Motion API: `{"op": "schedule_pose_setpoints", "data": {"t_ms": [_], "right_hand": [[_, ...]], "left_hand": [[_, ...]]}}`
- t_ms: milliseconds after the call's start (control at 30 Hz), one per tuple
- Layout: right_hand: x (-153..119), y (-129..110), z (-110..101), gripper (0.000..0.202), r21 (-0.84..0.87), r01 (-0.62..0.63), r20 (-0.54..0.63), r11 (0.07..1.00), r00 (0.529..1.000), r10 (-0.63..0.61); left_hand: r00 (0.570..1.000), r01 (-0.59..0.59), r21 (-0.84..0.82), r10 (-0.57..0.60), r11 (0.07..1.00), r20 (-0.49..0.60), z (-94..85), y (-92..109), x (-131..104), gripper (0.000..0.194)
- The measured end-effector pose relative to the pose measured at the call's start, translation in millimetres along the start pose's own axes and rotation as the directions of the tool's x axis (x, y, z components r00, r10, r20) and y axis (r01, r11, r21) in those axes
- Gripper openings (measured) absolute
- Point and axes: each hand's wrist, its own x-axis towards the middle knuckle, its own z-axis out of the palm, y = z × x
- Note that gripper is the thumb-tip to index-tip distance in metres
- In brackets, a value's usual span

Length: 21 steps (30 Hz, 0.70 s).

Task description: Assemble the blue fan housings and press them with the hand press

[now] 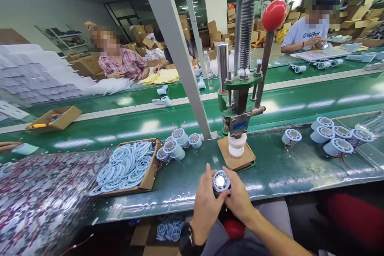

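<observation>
Between my two hands is a small round fan motor unit point(221, 181) with a light-blue ring and a shiny metal centre facing up. My left hand point(206, 196) grips its left side, thumb at the near edge. Around the right side wraps my right hand point(238, 196). Just beyond them stands a green hand press point(240, 88) with a red ball on its lever point(274, 15). Its white round pressing head point(237, 145) sits low over a brown board point(223, 153). Whether wires hang under the held unit is hidden.
Left of the press are several blue round units point(174, 150) and a cardboard box point(152, 170) of light-blue rings. Wired parts point(45, 200) pile up at far left. More units point(338, 147) stand on the right. Across the green conveyor point(144, 116), other people sit working.
</observation>
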Motion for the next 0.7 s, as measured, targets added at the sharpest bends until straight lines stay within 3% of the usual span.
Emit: {"op": "schedule_pose_setpoints", "data": {"t_ms": [100, 233, 467, 700], "right_hand": [[-1, 1, 1, 0.071, 0.002, 0.002, -0.02, 1.0, 1.0, -0.002], [-1, 2, 2, 0.071, -0.003, -0.01, -0.039, 1.0, 0.999, 0.01], [-2, 3, 2, 0.071, 0.013, -0.012, -0.05, 1.0, 0.999, 0.013], [-3, 5, 3, 0.073, 0.019, 0.005, -0.057, 1.0, 0.998, -0.004]], "left_hand": [[0.998, 0.056, 0.01, -0.056, 0.998, 0.017, 8.2, 2, 1, 0.066], [0.988, 0.153, -0.047, -0.153, 0.987, -0.005, 6.0, 2, 2, 0.046], [0.945, 0.326, -0.199, -0.322, 0.924, 0.054, 5.8, 13, 2, 0.047], [0.937, 0.349, -0.169, -0.34, 0.922, 0.084, -0.9, 19, 11, 0.042]]}}
